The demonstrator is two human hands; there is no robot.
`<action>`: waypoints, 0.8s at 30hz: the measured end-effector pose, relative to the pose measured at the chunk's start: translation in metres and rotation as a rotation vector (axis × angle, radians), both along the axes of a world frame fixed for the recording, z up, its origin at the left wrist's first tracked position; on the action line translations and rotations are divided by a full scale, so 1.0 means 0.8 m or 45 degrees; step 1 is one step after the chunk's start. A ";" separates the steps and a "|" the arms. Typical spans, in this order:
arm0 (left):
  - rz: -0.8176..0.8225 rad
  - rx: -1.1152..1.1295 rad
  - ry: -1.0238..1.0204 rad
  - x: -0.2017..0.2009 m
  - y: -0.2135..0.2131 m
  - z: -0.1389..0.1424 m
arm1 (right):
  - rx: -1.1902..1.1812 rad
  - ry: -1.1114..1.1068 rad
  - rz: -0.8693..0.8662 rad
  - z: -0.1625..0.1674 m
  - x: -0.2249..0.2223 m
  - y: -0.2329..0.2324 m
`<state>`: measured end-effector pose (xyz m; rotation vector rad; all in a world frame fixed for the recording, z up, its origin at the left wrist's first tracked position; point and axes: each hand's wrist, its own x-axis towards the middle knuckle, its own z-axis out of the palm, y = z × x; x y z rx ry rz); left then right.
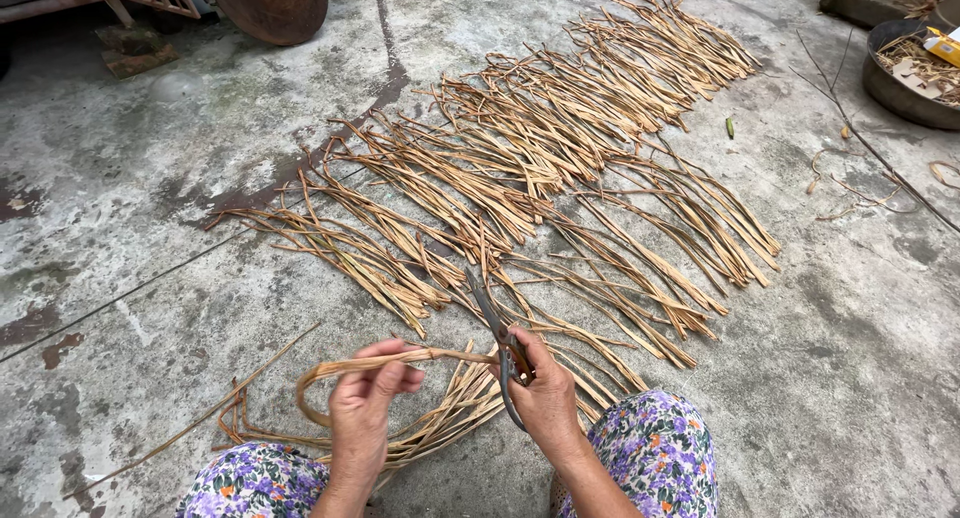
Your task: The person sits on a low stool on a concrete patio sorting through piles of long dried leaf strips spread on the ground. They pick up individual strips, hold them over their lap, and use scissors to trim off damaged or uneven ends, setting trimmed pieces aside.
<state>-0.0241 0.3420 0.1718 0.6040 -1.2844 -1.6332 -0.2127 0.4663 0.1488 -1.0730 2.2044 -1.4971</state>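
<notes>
A long dried plant strip [345,370] is held looped in front of the knees, low centre of the view, just above the concrete floor [150,178]. The left hand [368,396] is closed around the strip where the loop doubles back; the right hand [545,396] is closed on the handles of a pair of scissors [497,340], blades pointing up and away, with the strip's free end meeting them near the pivot. Whether the blades are parted cannot be told. The strip is judged light, thin and flexible: it bends into a tight loop without snapping, but looks dry and fibrous, so splitting along the grain or cracking at a sharp kink is likely. A pinch close to the cut point is judged best, since a slack length would flop. More strips [560,158] are laid out in rows beyond, and a small bundle [440,418] lies between the knees. A dark round basin [900,93] sits at the far right.
</notes>
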 end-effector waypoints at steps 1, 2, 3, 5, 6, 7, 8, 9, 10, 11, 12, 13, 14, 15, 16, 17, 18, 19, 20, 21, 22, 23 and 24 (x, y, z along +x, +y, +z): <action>-0.037 0.006 -0.027 -0.003 0.004 -0.002 | -0.018 0.015 0.013 0.001 0.001 0.000; -0.074 0.012 -0.054 -0.004 0.006 -0.003 | -0.059 -0.011 0.034 0.001 0.002 -0.001; -0.059 0.027 -0.060 -0.003 0.006 -0.003 | -0.101 -0.037 0.055 0.003 0.003 -0.001; -0.032 0.056 -0.075 -0.001 0.004 -0.003 | -0.108 -0.091 0.053 0.005 0.004 -0.002; -0.042 0.050 -0.057 -0.001 0.001 -0.002 | -0.072 -0.118 0.031 0.006 0.004 -0.002; -0.051 0.045 -0.040 0.000 -0.002 -0.001 | -0.034 -0.145 0.010 0.007 0.005 -0.001; -0.061 0.039 -0.022 0.000 -0.003 0.000 | -0.021 -0.173 0.011 0.007 0.006 -0.001; -0.094 0.067 -0.012 0.001 -0.002 0.001 | -0.009 -0.200 0.014 0.007 0.007 -0.001; -0.126 0.096 0.000 0.001 -0.001 0.002 | 0.004 -0.225 0.017 0.007 0.007 -0.001; -0.158 0.125 0.012 0.001 0.000 0.003 | -0.016 -0.224 0.033 0.005 0.007 -0.002; -0.137 0.114 -0.005 0.001 0.000 0.003 | -0.034 -0.224 0.048 0.003 0.007 -0.002; -0.112 0.106 -0.024 0.001 -0.001 0.004 | -0.049 -0.226 0.064 0.000 0.007 -0.002; -0.083 0.101 -0.044 0.002 -0.001 0.005 | -0.119 -0.227 0.070 -0.003 0.005 -0.004; -0.063 0.102 -0.013 0.004 -0.003 0.005 | -0.187 -0.232 0.078 -0.006 0.001 -0.007; -0.042 0.108 0.014 0.006 -0.006 0.005 | -0.249 -0.243 0.086 -0.011 -0.001 -0.006; -0.017 0.120 0.035 0.008 -0.009 0.005 | -0.265 -0.249 0.089 -0.015 -0.003 -0.003; -0.037 0.122 0.039 0.011 -0.011 0.004 | -0.272 -0.260 0.094 -0.018 -0.007 -0.003; -0.054 0.130 0.041 0.012 -0.012 0.004 | -0.273 -0.275 0.101 -0.022 -0.009 -0.002; -0.069 0.138 0.044 0.013 -0.012 0.003 | -0.257 -0.335 0.120 -0.025 -0.008 -0.001; -0.065 0.118 0.029 0.012 -0.011 0.002 | -0.247 -0.390 0.138 -0.026 -0.008 -0.001; -0.064 0.092 0.016 0.010 -0.010 0.003 | -0.243 -0.440 0.156 -0.026 -0.009 -0.002; -0.063 0.065 0.003 0.009 -0.009 0.005 | -0.255 -0.457 0.180 -0.025 -0.008 -0.002; -0.044 0.027 -0.027 0.009 -0.008 0.008 | -0.268 -0.476 0.204 -0.024 -0.007 -0.002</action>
